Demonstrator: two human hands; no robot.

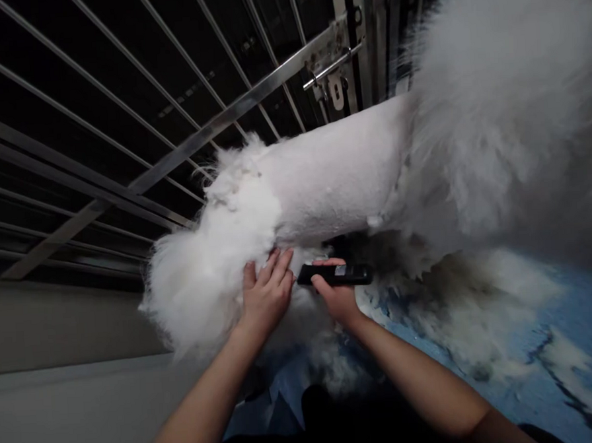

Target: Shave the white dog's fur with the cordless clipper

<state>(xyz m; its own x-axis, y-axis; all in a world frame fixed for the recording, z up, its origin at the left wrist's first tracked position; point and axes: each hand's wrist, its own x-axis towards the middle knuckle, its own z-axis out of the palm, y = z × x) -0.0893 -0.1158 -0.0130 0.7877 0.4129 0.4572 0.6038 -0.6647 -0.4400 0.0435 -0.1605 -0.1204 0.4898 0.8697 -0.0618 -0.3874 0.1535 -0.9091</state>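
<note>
Passage upward is blocked by the white, partly shaved furry animal (333, 173); leftward by the steel-barred cage door (122, 125). Free room is left over the blue fur-strewn worktop (586, 309).

Scene is dim overall, with dark upper-left cage bars (136, 117). White fur (333, 173) catches the light; the right edge is blurred. Wide-angle distortion bends the edges.

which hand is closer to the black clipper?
Right. The right hand grips the black clipper from below. The left hand lies flat on the white fur, just beside the clipper's tip.
</note>
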